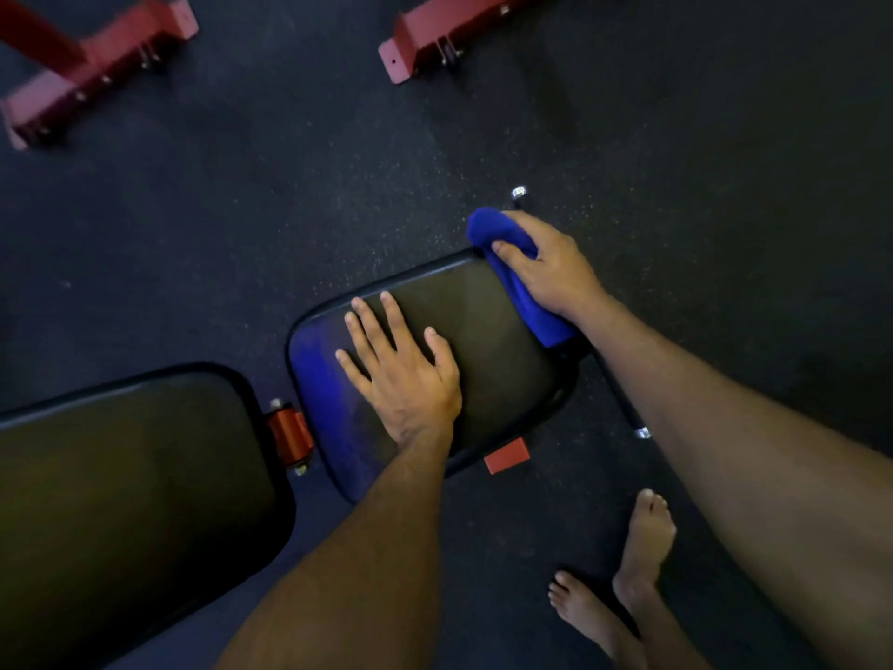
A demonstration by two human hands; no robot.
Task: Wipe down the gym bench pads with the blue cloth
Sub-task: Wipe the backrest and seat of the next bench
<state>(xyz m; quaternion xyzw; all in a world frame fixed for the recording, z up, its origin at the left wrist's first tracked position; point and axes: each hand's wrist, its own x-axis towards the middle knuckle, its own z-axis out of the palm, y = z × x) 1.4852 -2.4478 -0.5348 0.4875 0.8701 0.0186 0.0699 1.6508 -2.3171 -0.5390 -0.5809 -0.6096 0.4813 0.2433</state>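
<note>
Left hand (403,374) lies flat on the seat pad (488,350), palm down, fingers straight and spread, holding nothing. It sits on the pad's left-centre part, fingertips pointing to the far left.

Right hand (546,268) at the pad's far right corner, fingers and thumb curled round the blue cloth (512,273). Cloth is bunched; one end bulges out past the fingers over the corner, the rest trails under the palm along the pad's right edge. Cloth touches the pad at that edge.

A blue tint shows on the left part of the seat pad, beside the left hand.

Back pad (121,495), larger and dark, lies to the near left, apart from the seat pad. A red hinge bracket (290,437) sits in the gap between the two.

Small red tab (506,456) shows just below the seat pad's near edge. Dark speckled floor (290,210) all round. Two red frame feet (96,65) at the far edge. Two bare feet (642,539) at near right, on the floor.
</note>
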